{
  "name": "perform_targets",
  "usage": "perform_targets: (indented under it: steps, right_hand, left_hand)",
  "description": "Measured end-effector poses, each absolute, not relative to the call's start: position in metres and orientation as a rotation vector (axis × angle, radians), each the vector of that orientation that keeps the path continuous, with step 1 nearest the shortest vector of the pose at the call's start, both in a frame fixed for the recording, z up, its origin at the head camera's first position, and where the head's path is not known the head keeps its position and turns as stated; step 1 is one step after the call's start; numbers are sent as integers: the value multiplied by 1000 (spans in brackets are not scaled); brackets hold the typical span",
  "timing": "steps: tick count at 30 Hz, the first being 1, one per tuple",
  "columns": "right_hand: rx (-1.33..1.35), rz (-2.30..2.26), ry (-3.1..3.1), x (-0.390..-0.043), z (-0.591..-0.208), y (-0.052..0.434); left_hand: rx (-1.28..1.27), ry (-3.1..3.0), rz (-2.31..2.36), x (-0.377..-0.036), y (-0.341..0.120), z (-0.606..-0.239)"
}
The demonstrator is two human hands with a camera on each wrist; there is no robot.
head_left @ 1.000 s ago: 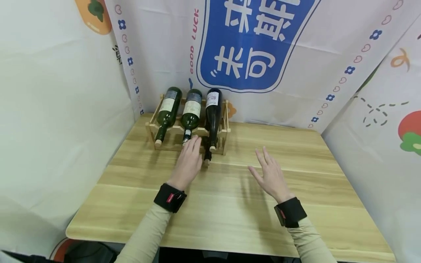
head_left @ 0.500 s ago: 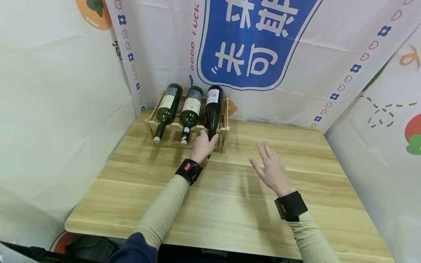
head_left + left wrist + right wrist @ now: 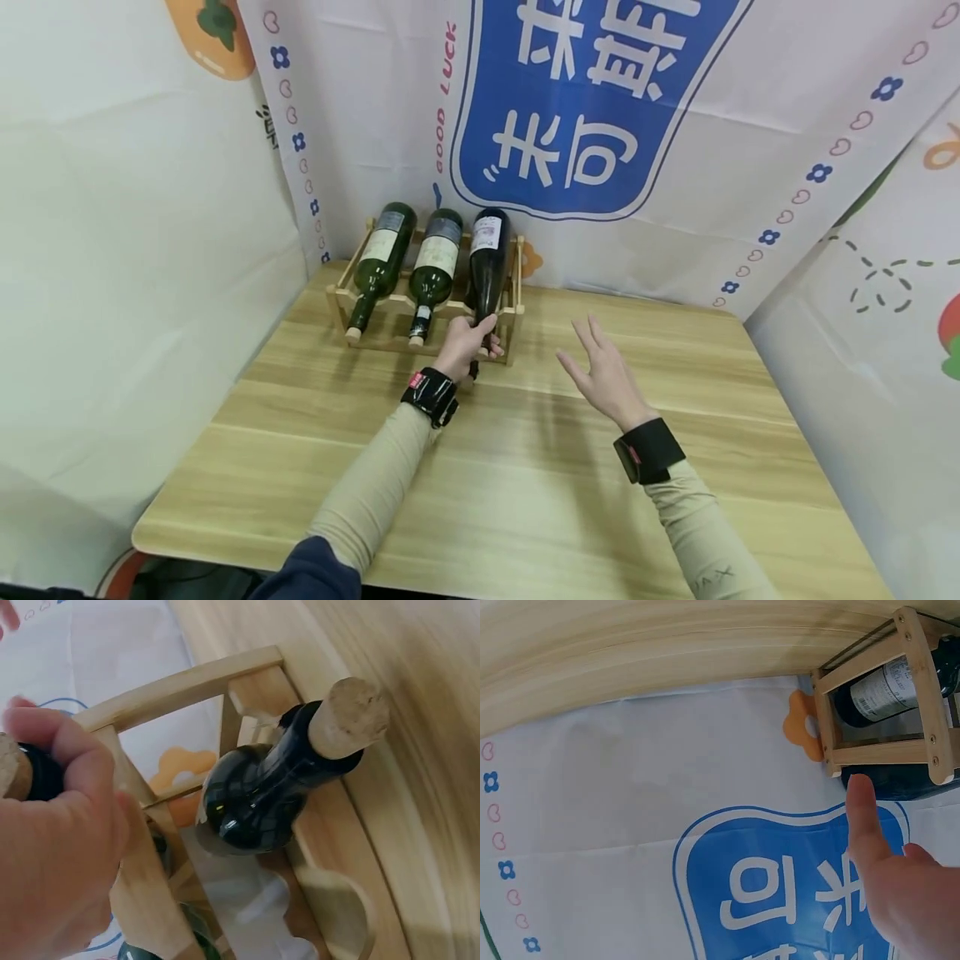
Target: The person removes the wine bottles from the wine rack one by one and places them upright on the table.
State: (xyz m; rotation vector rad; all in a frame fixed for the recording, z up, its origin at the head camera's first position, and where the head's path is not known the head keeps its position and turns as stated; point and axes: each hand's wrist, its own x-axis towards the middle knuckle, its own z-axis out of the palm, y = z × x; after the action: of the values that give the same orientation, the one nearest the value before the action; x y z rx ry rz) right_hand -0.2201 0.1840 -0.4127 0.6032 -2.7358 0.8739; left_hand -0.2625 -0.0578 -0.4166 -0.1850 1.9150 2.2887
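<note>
White cloth printed with a blue panel (image 3: 543, 196) backs our pale wooden table (image 3: 525, 500), and against it we have the wooden rack (image 3: 180, 687) with its bottles. Straight to the action: our left hand (image 3: 459, 343) is on the dark bottle (image 3: 489, 271) at the right end of the upper tier, thumb and fingers clamped round its neck just behind the cork! Our right hand (image 3: 603, 379) hangs over the table, right of the rack, fingers apart, holding nothing.

What's the score? We count three in the upper tier: the left green bottle (image 3: 381, 258), the middle green bottle (image 3: 435, 262) and our dark one, all lying with corked necks towards us. Beneath, one lower bottle (image 3: 292, 769) pokes out at the right end.

So, as we judge it, the grip is made, while the dark bottle's body lies in the rack; letting go is yet to be done, and whether it's bearing any lift, we can't tell.
</note>
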Motion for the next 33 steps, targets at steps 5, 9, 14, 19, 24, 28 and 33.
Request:
perform_targets:
  steps: [5, 9, 14, 19, 24, 28, 33]
  right_hand:
    - [589, 1103, -2753, -241, -405, 170]
    - [543, 1298, -2760, -258, -396, 160]
    - [465, 1473, -2767, -271, -384, 148]
    - [428, 1495, -2751, -285, -376, 136]
    - [399, 1640, -2689, -299, -374, 125]
    - [352, 1832, -2600, -308, -371, 117]
    - [221, 2227, -2385, -315, -364, 108]
  left_hand:
    - [-121, 2037, 2281, -261, -57, -422]
    - [-80, 2201, 2212, -257, -54, -424]
    - [-84, 2225, 2193, -247, -53, -426]
    - [-69, 2221, 2224, -232, -49, -414]
    - [-56, 2201, 2205, -219, -46, -399]
    - [-34, 2185, 2244, -216, -39, -406]
    - [35, 2208, 2271, -200, -29, -397]
